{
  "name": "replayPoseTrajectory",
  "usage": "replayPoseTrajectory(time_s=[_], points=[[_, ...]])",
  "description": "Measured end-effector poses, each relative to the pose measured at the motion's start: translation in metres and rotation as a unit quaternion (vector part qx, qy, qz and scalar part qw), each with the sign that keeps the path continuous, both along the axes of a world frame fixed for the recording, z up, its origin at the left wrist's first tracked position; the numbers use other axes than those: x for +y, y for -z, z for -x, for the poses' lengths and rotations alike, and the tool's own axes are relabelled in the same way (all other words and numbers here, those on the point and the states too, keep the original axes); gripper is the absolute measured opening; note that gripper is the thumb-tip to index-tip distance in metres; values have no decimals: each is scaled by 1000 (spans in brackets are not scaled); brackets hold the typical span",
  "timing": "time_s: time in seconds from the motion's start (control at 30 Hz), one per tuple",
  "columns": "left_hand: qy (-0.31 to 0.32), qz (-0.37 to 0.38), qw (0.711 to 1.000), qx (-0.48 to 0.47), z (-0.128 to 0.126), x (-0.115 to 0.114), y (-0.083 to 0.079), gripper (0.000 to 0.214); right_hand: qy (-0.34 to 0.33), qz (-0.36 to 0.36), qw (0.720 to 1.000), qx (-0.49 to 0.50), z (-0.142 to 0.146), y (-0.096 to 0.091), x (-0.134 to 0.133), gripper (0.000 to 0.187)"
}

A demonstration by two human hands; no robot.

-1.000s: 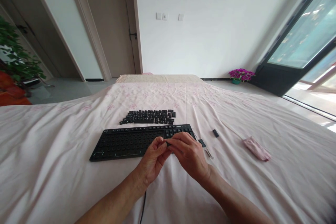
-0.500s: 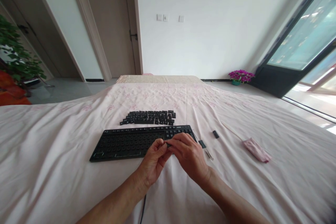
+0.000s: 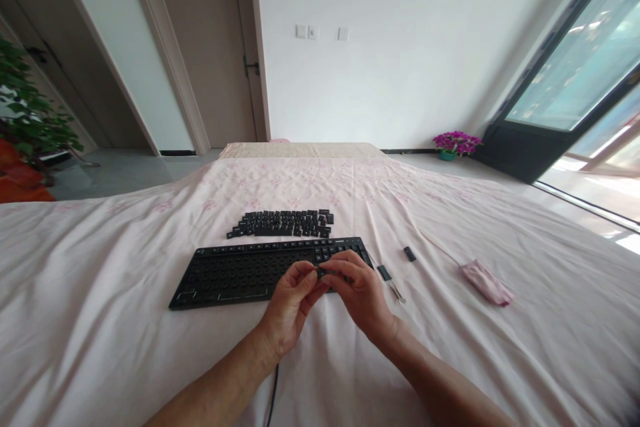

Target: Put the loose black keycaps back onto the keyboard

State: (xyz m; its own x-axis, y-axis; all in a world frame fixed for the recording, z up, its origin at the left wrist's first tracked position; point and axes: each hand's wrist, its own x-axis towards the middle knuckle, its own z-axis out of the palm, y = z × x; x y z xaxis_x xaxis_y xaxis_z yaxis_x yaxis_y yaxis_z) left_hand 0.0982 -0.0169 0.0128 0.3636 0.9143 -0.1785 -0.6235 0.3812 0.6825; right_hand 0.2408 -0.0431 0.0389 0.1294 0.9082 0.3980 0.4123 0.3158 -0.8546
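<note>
A small black keycap (image 3: 321, 271) is pinched between the fingertips of both hands, partly covered by them. My left hand (image 3: 295, 297) is closed on its left side, and my right hand (image 3: 357, 290) grips it from the right. Both hands are in front of the right part of a black keyboard (image 3: 235, 273), whose main section shows bare key sockets. Beyond the keyboard, loose black keycaps (image 3: 285, 223) lie in rows. To the right of my right hand is a keycap puller (image 3: 385, 273) with a dark handle and wire loops.
Farther right, a lone oblong black keycap (image 3: 410, 254) and a folded pink cloth (image 3: 486, 282) lie on the wrinkled pale pink bedsheet (image 3: 150, 360). The keyboard's cable (image 3: 274, 393) runs toward me between my forearms.
The fingers of my right hand have shifted slightly, and more of the dark keycap shows between the fingertips. The view has turned a little; the objects on the sheet stay put.
</note>
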Motion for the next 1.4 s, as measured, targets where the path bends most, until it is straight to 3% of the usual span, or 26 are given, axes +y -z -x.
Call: replayPoseTrajectory(time_s=[0.07,0.2,0.27,0.43,0.53,0.6,0.83,1.07,1.27,1.4], points=[[-16,-59,996,69,2,-1,-4,26,-24,104,978,178,4,1,0,17],[-64,-154,970,176,7,-1,-9,26,-82,275,850,443,14,3,-6,33],[-93,-182,961,189,9,-1,-11,24,-101,306,802,503,17,6,-10,34],[-113,-242,938,221,13,0,-18,23,-111,351,712,598,20,13,-14,33],[-116,-302,906,274,14,2,-20,19,-93,375,644,660,22,17,-15,34],[-106,-321,890,305,15,4,-20,18,-91,378,619,683,23,18,-15,34],[-34,-346,874,339,21,11,-23,11,-122,374,584,710,31,20,-20,40],[44,-384,854,348,28,20,-33,7,-138,364,585,712,34,23,-24,41],[91,-434,813,377,34,28,-24,10,-122,362,596,706,35,32,-24,42],[94,-442,802,390,35,30,-19,10,-119,356,593,713,36,33,-24,40]])
